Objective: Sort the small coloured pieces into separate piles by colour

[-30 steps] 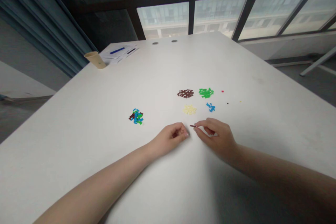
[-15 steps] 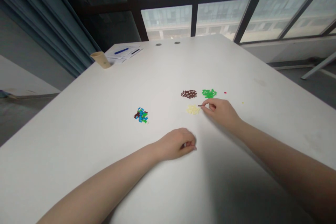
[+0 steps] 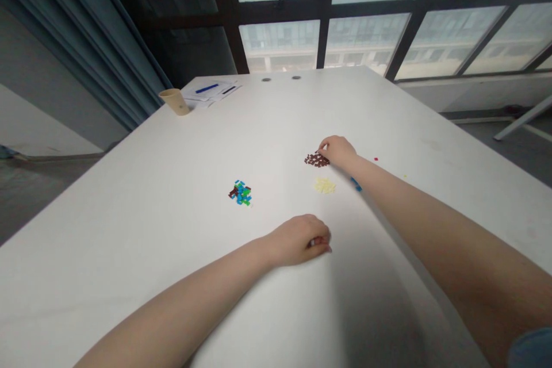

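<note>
My right hand reaches over the brown pile, its thumb and forefinger pinched at the pile's upper edge with a small dark brown piece at the tips. The green pile is hidden behind that hand and wrist. Just below lies a pale yellow pile of small pieces. Under my right forearm, a few blue pieces peek out. My left hand rests on the table with its fingers curled in; what they hold, if anything, is hidden. Farther left sits a mixed pile of blue, green and brown pieces.
A single red piece and a tiny yellow piece lie right of the forearm. At the far left of the white table stand a beige cup and papers with a blue pen. Windows line the back.
My right hand has moved from beside the yellow pile up and left to the brown pile, carrying the brown piece. It now covers the green pile. My left hand keeps its curled pose.
</note>
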`<state>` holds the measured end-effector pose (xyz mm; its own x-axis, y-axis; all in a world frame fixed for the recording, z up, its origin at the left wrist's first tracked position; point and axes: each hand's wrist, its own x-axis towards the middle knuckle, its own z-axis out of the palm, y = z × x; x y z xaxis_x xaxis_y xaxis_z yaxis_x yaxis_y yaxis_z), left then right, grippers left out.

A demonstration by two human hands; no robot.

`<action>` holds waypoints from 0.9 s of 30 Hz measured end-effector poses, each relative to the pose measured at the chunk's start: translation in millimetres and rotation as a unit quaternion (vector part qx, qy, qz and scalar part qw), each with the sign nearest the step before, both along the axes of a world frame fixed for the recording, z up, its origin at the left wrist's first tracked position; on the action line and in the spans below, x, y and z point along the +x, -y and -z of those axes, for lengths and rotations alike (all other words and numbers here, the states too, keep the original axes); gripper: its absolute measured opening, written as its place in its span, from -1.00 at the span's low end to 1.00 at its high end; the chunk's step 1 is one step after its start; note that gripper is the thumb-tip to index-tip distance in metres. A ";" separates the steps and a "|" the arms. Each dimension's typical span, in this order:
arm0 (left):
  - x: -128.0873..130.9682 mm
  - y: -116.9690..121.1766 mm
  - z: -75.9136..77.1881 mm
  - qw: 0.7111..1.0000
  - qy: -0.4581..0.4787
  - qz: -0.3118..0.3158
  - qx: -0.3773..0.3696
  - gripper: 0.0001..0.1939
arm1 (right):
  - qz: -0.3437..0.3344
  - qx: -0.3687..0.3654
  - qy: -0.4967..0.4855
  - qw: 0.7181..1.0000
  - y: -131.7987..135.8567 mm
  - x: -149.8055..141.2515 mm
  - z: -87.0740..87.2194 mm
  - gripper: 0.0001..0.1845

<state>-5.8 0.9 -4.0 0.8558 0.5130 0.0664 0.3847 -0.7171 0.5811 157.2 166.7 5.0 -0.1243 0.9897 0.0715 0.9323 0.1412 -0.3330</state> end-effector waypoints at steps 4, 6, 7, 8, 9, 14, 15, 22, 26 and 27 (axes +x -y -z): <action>-0.2 -0.2 -2.2 1.000 -0.002 0.001 -0.005 -0.85 | 0.014 -0.022 0.016 1.000 -3.6 -6.8 1.0 -0.83; -0.2 -0.4 -3.5 1.000 -0.002 0.001 -0.010 -0.86 | 0.021 -0.031 0.024 0.999 -4.1 -9.0 0.7 -0.82; -0.2 -0.4 -4.0 1.000 -0.001 0.001 -0.013 -0.86 | 0.022 -0.035 0.027 0.999 -4.1 -9.5 0.7 -0.81; -0.2 -0.5 -4.4 1.000 0.000 0.001 -0.015 -0.86 | 0.023 -0.037 0.030 0.999 -4.1 -9.4 0.7 -0.81; -0.2 -0.5 -4.5 1.000 0.001 0.001 -0.017 -0.86 | 0.022 -0.038 0.033 0.998 -3.9 -8.8 0.6 -0.80; 0.9 0.2 -4.0 1.000 -0.004 -0.005 -0.026 -0.87 | 0.015 -0.023 0.052 0.998 1.9 -0.4 -6.9 -0.76; 1.2 0.4 -4.7 0.999 -0.008 -0.011 -0.028 -0.86 | 0.012 -0.016 0.056 0.998 5.9 1.1 -10.5 -0.74; -12.5 -1.0 -33.4 0.933 -0.270 -0.214 0.104 -0.77 | -0.047 -0.006 0.100 0.994 101.6 -0.2 -27.5 -0.76; -35.3 -7.3 -54.6 0.833 -0.413 -0.348 0.120 -0.67 | -0.171 -0.051 0.131 0.975 182.8 0.3 -10.1 -0.78; -40.5 -9.7 -57.4 0.826 -0.423 -0.355 0.116 -0.66 | -0.193 -0.059 0.121 0.972 197.1 1.3 -4.5 -0.80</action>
